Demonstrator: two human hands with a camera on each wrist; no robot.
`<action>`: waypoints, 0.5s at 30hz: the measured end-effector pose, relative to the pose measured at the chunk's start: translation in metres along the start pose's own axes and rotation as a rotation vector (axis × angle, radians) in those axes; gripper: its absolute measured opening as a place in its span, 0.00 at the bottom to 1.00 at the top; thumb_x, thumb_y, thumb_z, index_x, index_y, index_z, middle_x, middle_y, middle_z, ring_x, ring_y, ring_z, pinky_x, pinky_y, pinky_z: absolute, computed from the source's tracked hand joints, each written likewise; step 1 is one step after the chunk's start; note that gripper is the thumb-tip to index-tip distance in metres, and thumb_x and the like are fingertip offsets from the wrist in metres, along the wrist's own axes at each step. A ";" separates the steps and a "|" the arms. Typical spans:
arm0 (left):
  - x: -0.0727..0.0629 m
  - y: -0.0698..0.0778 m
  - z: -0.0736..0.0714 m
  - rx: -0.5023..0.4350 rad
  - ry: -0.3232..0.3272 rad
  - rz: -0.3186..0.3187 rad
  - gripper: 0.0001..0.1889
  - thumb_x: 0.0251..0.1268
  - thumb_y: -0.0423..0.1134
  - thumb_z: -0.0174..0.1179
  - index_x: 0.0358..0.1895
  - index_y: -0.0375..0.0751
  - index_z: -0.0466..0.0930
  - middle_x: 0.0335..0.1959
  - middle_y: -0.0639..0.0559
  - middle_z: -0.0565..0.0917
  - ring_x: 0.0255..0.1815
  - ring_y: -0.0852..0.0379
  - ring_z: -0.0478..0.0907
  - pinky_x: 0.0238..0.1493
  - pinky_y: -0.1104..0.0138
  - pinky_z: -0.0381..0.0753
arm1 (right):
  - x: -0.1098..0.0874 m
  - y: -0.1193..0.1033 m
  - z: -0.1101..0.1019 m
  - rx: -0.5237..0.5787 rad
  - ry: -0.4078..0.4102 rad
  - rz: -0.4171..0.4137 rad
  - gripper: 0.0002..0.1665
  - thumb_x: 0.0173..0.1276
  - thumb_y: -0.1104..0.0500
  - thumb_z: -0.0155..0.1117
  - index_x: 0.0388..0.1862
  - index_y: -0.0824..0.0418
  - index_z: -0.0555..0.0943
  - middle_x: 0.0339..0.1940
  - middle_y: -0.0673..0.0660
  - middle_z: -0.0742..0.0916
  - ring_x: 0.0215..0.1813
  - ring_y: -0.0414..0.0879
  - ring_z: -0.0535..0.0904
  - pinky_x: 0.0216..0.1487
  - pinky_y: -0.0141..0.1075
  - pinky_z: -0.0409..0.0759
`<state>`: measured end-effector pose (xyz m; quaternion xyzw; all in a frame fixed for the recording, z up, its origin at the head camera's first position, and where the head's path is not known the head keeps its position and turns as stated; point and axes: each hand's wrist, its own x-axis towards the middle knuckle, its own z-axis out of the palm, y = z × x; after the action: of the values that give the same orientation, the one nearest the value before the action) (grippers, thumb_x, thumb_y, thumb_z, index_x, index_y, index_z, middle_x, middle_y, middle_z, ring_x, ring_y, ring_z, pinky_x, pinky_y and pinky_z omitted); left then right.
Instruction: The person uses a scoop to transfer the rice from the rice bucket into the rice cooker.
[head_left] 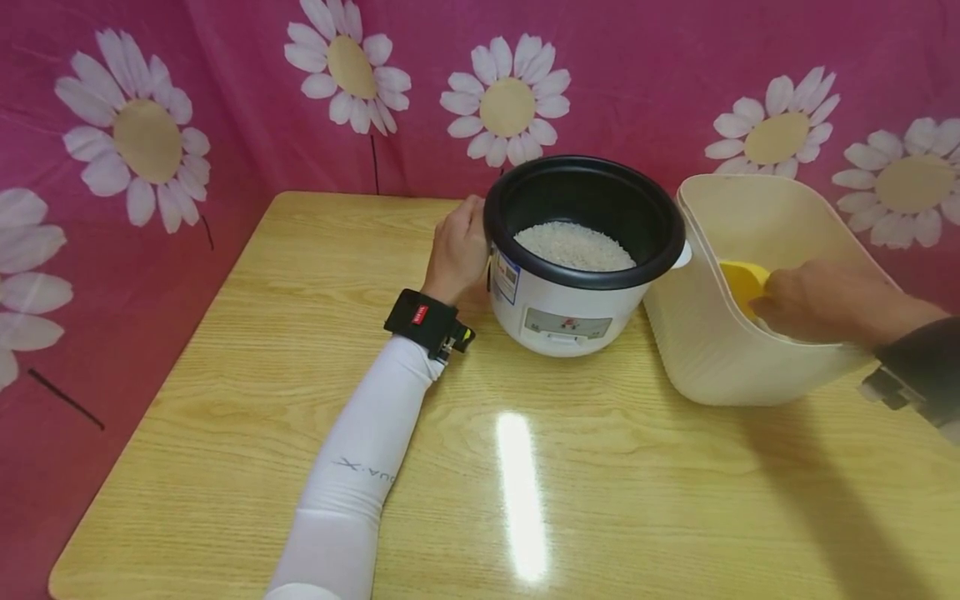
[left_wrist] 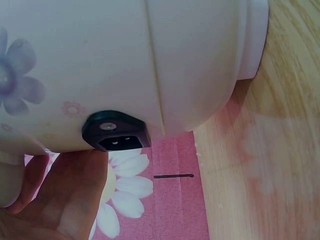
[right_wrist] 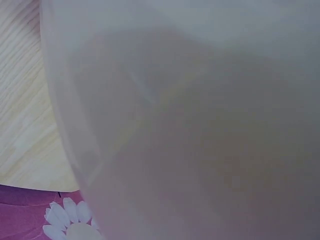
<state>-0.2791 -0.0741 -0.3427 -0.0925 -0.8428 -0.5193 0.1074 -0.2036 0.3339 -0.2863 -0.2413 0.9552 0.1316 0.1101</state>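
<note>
Rice (head_left: pixel 573 246) in cooker (head_left: pixel 555 298), fingers (head_left: pixel 774 290) gripping scoop (head_left: pixel 741 282)

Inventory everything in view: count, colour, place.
rice cooker: 1, white with black inner pot, centre of table's far side
rice: one heap, white, in the inner pot
bin: 1, cream, right of the rice cooker
scoop: 1, yellow, inside the bin's opening
power socket: 1, black, on the rice cooker's side
table: 1, light wood-coloured, under rice cooker and bin
flowered cloth: panel count unclear, pink with white flowers, behind table
wristbands: 2, dark, one per wrist
sleeve: 1, white, left arm
left hand: 1, bare, gripping the rice cooker's left side
right hand: 1, bare, holding the scoop
</note>
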 end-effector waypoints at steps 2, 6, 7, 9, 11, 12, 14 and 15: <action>0.000 -0.001 0.000 0.003 -0.002 -0.006 0.22 0.86 0.48 0.35 0.49 0.39 0.77 0.37 0.46 0.75 0.45 0.49 0.74 0.46 0.63 0.68 | 0.000 -0.001 0.000 0.021 0.006 0.026 0.13 0.71 0.56 0.63 0.26 0.55 0.75 0.17 0.49 0.72 0.18 0.45 0.67 0.23 0.37 0.68; 0.000 -0.001 0.000 -0.001 -0.006 -0.010 0.21 0.86 0.48 0.35 0.49 0.39 0.77 0.38 0.46 0.75 0.46 0.49 0.74 0.47 0.63 0.68 | 0.002 -0.002 -0.002 0.157 -0.019 0.168 0.20 0.77 0.49 0.56 0.28 0.58 0.80 0.19 0.51 0.76 0.24 0.48 0.71 0.29 0.41 0.68; 0.000 -0.001 0.000 -0.003 -0.007 -0.009 0.21 0.86 0.47 0.35 0.50 0.39 0.77 0.38 0.46 0.75 0.46 0.49 0.74 0.47 0.63 0.68 | 0.003 -0.002 -0.003 0.163 -0.029 0.175 0.20 0.78 0.48 0.55 0.30 0.59 0.81 0.20 0.51 0.77 0.25 0.49 0.72 0.30 0.41 0.68; 0.000 -0.001 0.000 -0.008 -0.010 -0.011 0.21 0.86 0.48 0.35 0.50 0.38 0.77 0.38 0.46 0.75 0.46 0.49 0.74 0.47 0.63 0.69 | 0.003 -0.001 -0.004 0.188 -0.060 0.203 0.22 0.78 0.46 0.54 0.33 0.61 0.82 0.21 0.52 0.78 0.27 0.49 0.73 0.33 0.41 0.68; 0.000 -0.001 0.000 -0.011 -0.011 -0.012 0.21 0.86 0.48 0.35 0.50 0.39 0.77 0.38 0.46 0.75 0.46 0.49 0.74 0.48 0.63 0.69 | 0.004 0.000 -0.005 0.211 -0.082 0.214 0.23 0.79 0.45 0.53 0.36 0.63 0.83 0.22 0.53 0.79 0.28 0.49 0.73 0.34 0.41 0.69; 0.000 -0.001 0.000 -0.010 -0.010 -0.011 0.21 0.86 0.48 0.35 0.50 0.38 0.77 0.38 0.45 0.75 0.46 0.49 0.74 0.48 0.62 0.69 | 0.004 0.000 -0.005 0.223 -0.093 0.222 0.24 0.79 0.45 0.53 0.38 0.64 0.83 0.22 0.53 0.79 0.28 0.49 0.73 0.34 0.41 0.70; 0.000 0.000 0.000 -0.008 -0.010 -0.014 0.22 0.86 0.49 0.35 0.50 0.39 0.76 0.38 0.46 0.75 0.46 0.49 0.74 0.48 0.63 0.68 | 0.003 0.001 -0.005 0.228 -0.108 0.233 0.25 0.79 0.44 0.52 0.40 0.65 0.83 0.23 0.54 0.79 0.28 0.49 0.73 0.34 0.41 0.70; 0.000 0.000 0.000 -0.008 -0.010 -0.013 0.22 0.86 0.49 0.35 0.49 0.39 0.76 0.38 0.46 0.75 0.46 0.49 0.74 0.48 0.63 0.68 | 0.003 0.001 -0.005 0.226 -0.108 0.232 0.25 0.80 0.44 0.52 0.41 0.65 0.83 0.23 0.53 0.79 0.28 0.48 0.74 0.35 0.41 0.70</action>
<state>-0.2794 -0.0743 -0.3426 -0.0901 -0.8419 -0.5227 0.0995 -0.2072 0.3320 -0.2822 -0.1079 0.9781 0.0478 0.1715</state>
